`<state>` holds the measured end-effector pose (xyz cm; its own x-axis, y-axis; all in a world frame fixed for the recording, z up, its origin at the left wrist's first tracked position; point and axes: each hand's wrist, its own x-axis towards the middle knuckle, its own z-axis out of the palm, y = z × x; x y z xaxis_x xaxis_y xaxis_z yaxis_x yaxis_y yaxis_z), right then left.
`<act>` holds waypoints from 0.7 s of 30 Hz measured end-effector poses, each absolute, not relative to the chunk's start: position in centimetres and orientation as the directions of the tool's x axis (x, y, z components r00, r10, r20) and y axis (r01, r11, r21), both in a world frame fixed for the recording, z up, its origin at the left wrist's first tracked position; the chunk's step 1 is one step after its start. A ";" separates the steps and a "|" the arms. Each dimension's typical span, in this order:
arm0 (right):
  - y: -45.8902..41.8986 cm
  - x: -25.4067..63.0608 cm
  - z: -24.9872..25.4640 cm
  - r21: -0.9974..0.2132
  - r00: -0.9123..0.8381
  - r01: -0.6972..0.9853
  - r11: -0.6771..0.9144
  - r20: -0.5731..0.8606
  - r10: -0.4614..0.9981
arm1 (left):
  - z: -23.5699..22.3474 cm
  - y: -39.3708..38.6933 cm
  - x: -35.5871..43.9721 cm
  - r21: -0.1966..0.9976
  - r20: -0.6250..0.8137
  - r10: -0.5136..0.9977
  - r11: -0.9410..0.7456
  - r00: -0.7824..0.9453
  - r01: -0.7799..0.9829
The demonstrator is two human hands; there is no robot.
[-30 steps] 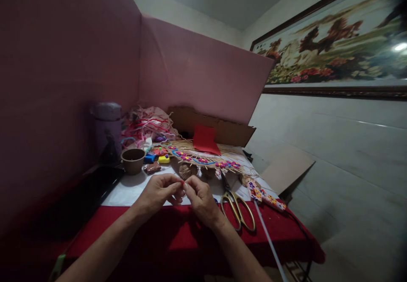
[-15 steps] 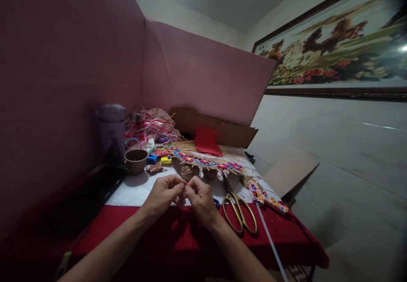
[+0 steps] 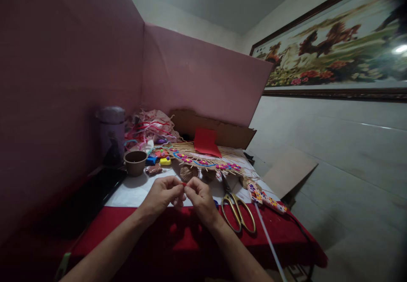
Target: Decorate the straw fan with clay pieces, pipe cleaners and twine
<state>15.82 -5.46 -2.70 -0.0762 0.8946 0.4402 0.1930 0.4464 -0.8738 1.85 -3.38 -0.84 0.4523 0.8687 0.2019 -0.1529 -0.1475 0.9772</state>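
Centrally in the head view, the left hand (image 3: 164, 194) and the right hand (image 3: 201, 199) meet almost fingertip to fingertip over the near edge of a white sheet (image 3: 125, 196). A small red piece (image 3: 184, 184) lies right at the meeting point, pinched by thumb and forefinger on either side: each grip is closed on it, with most of it hidden by the fingertips. Its exact shape is too small to tell.

Just beyond the grip, a ball of twine (image 3: 190, 173) sits in front of a stick panel (image 3: 205, 162) trimmed with pink flowers and a wavy blue line. A sheet of red paper (image 3: 206, 143) lies on the sticks. Near the right hand, scissors (image 3: 232, 197) rest with brass-coloured handles towards the person, and past them lies a flower-patterned tool (image 3: 271, 202) with a pale rod (image 3: 270, 240) beside it.

Left of the twine are a brown packet (image 3: 154, 170), a yellow packet (image 3: 165, 161) and a blue packet (image 3: 151, 160), then a brown cup (image 3: 135, 168). A red cloth (image 3: 110, 219) covers the surface beneath the white sheet.
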 end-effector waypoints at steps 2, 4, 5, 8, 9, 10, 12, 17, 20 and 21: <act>-5.4 15.9 -2.9 -0.838 -0.062 0.287 0.465 0.468 0.882 | -1.0 -3.5 2.1 0.972 0.228 0.872 -0.181 0.433 -0.149; -5.4 15.9 -3.0 -0.806 -0.046 0.359 0.470 0.487 0.872 | -1.2 -3.5 2.4 0.971 0.233 0.881 -0.190 0.412 -0.144; -5.3 15.9 -3.0 -0.800 -0.040 0.375 0.469 0.491 0.870 | -1.3 -3.5 2.5 0.972 0.230 0.886 -0.186 0.402 -0.145; -5.3 15.9 -2.8 -0.821 -0.023 0.343 0.456 0.478 0.878 | -1.5 -3.4 2.6 0.974 0.206 0.896 -0.150 0.395 -0.167; -5.3 15.9 -2.7 -0.835 -0.018 0.318 0.450 0.469 0.883 | -1.5 -3.4 2.6 0.974 0.200 0.894 -0.138 0.400 -0.178; -5.3 15.9 -2.6 -0.849 -0.019 0.288 0.444 0.458 0.889 | -1.5 -3.3 2.5 0.973 0.198 0.892 -0.130 0.406 -0.189; -5.3 16.0 -2.5 -0.869 -0.028 0.239 0.434 0.440 0.897 | -1.5 -3.3 2.3 0.972 0.200 0.885 -0.127 0.420 -0.196; -5.0 16.2 -2.8 -0.882 -0.068 0.225 0.415 0.411 0.909 | -1.3 -3.2 1.7 0.978 0.193 0.876 -0.133 0.443 -0.162; -5.0 16.1 -2.5 -0.871 -0.121 0.252 0.421 0.404 0.907 | -1.3 -2.7 1.5 0.972 0.204 0.910 -0.143 0.360 -0.187; -5.2 16.1 -2.2 -0.860 -0.132 0.275 0.431 0.410 0.903 | -1.3 -2.5 1.4 0.968 0.200 0.928 -0.137 0.315 -0.212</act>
<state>16.12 -5.17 -2.18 -0.1320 0.9025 0.4099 0.2751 0.4307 -0.8596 1.38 -2.51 -1.33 0.3146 0.9279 0.2003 -0.2116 -0.1372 0.9677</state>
